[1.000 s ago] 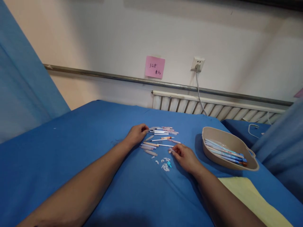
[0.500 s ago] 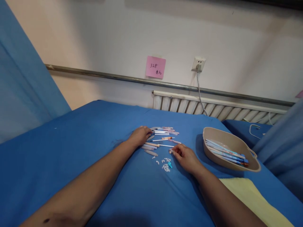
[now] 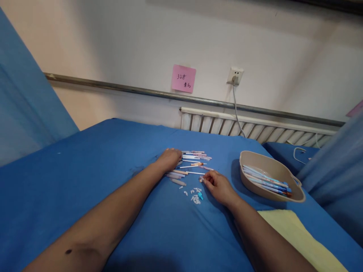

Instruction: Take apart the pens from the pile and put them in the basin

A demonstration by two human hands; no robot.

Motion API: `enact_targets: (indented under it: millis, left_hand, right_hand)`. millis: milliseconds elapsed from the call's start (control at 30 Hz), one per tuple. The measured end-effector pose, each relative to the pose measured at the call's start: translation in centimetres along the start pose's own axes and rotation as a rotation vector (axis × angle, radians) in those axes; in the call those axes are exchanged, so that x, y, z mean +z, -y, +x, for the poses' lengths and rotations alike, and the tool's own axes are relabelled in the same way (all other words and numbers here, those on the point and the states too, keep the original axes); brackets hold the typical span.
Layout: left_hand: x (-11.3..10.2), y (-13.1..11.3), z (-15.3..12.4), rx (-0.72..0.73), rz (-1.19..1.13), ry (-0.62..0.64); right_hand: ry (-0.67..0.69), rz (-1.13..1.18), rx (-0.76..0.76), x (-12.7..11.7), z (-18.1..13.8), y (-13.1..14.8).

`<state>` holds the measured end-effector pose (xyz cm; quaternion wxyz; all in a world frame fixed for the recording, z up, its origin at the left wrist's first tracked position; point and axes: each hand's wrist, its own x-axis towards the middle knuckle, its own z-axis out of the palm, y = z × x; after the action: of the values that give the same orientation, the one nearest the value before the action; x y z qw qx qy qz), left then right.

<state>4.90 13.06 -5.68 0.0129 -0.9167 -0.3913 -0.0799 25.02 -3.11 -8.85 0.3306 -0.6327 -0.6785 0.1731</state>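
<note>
Pen parts lie in loose rows on the blue cloth [image 3: 136,226]: white refills [image 3: 190,158], pink-patterned barrels [image 3: 206,167] and pale, clear-looking barrels [image 3: 178,182]. Over the left ends of these rows rests my left hand [image 3: 171,158], its fingers turned away and mostly hidden. My right hand [image 3: 217,185] is closed in a pinch at the right of the rows, on a small pale pinkish pen part [image 3: 201,179]. Just below it is a scatter of small white pen tips [image 3: 195,199], with a turquoise piece [image 3: 200,195] among them.
A beige basket [image 3: 297,194] on the right holds several assembled-looking pens [image 3: 266,181]. A yellow cloth [image 3: 295,230] lies in front of it. Behind the bed stand a radiator [image 3: 215,122] and a wall rail [image 3: 127,88]; blue curtains [image 3: 25,90] hang on both sides.
The whole view has shifted slightly. My left hand has moved a little over the ends of the pen parts; my right hand keeps its pinch in about the same spot.
</note>
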Motion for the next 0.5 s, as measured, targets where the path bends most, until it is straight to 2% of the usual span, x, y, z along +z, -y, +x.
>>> enact_targets:
  millis: [500]
  left_hand:
    - [-0.55, 0.28, -1.01, -0.089, -0.045, -0.065]
  right_hand:
    - [-0.007, 0.028, 0.009, -0.12, -0.12, 0.10]
